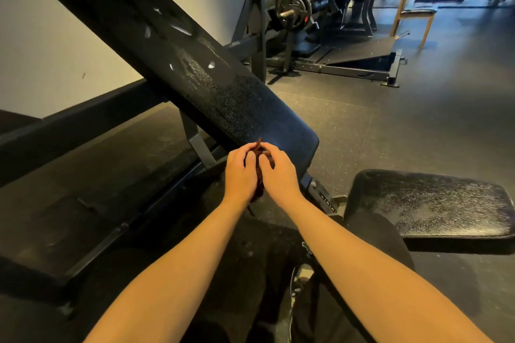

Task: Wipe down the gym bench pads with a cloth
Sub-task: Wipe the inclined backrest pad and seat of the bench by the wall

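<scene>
The black inclined back pad slopes up to the far left, with white scuffs and a wet sheen on its lower half. To the right lies the black seat pad, speckled with droplets. A dark red cloth is bunched between both hands just below the back pad's lower end. My left hand grips the cloth from the left with curled fingers. From the right, my right hand pinches the same cloth. Most of the cloth is hidden between the hands.
The bench's steel frame runs under the back pad. A plate-loaded machine and a ramp stand behind, a wooden chair at the back right. A wall is on the left. Dark rubber floor spreads to the right.
</scene>
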`<state>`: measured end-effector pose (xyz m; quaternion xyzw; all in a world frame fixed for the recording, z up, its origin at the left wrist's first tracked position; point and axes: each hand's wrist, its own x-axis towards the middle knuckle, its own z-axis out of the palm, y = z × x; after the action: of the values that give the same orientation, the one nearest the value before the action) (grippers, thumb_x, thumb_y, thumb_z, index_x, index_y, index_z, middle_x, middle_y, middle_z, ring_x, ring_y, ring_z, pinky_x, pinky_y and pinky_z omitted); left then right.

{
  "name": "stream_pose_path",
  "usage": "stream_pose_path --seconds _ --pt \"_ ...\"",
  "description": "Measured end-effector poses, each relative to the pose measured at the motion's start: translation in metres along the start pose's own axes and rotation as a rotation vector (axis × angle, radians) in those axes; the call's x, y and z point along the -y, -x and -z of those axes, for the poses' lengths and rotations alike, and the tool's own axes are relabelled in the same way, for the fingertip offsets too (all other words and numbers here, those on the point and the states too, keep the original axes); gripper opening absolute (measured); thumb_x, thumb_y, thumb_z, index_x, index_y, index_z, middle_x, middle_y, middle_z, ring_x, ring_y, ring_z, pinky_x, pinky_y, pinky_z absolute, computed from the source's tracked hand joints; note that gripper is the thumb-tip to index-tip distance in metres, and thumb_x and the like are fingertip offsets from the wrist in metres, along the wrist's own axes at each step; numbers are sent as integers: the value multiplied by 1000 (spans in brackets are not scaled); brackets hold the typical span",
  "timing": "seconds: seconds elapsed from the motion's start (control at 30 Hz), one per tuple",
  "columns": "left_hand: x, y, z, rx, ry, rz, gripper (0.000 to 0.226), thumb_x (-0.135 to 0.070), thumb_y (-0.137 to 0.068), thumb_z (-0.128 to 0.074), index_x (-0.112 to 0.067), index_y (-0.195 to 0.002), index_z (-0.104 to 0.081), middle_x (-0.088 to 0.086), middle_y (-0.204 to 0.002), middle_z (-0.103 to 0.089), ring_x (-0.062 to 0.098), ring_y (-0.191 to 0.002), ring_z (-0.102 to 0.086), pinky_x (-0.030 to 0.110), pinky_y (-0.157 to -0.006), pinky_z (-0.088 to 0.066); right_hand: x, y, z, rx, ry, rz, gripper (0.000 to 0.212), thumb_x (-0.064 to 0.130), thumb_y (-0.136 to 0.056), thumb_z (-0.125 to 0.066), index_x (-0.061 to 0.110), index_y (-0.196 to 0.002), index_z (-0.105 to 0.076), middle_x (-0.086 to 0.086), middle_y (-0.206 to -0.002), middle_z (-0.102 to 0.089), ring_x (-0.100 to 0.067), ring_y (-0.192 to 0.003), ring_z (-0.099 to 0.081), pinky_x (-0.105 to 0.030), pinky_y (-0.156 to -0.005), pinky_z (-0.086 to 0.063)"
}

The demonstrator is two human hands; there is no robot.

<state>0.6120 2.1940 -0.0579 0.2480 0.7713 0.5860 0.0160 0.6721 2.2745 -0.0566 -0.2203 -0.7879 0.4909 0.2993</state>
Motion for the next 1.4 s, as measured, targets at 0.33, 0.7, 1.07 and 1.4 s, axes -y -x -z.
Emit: stream_pose_path --seconds 0.33,0.7,1.07,1.4 --pt "-26 -70 64 -77 171 38 35 -17 -108 -38 -29 -132 -59 -18 -118 -59 -5 -108 -56 10 -79 -43 63 -64 -57 51 -46 88 43 24 -104 -50 32 -147 -48 5 -141 -54 3 -118 -45 -1 -82 -29" --pt "6 -155 119 -260 -512 -251 35 -22 -105 -44 -29 -135 -60 -12 -146 -52 10 -140 -36 45 -118 -18 89 -152 -111 -48 46 223 39 21 -102 -51 20 -140 -59 -4 -138 -57 -19 -130 -47 -29 -107 -36" --pt "34 -195 138 -192 -658 -478 44 -34 -106 -33 -21 -139 -59 -7 -148 -53 11 -144 -30 32 -120 -21 86 -206 -125 35 228 185 45 29 -106 -43 24 -151 -44 1 -161 -33 -17 -153 -15 -35 -122 -13" --pt "33 -209 155 -277 -521 -470 41 -34 -104 -36 -21 -131 -63 -3 -144 -51 16 -140 -36 44 -119 -26 95 -180 -137 100 248 382 40 27 -105 -46 27 -145 -53 6 -153 -44 -11 -144 -31 -32 -119 -26"
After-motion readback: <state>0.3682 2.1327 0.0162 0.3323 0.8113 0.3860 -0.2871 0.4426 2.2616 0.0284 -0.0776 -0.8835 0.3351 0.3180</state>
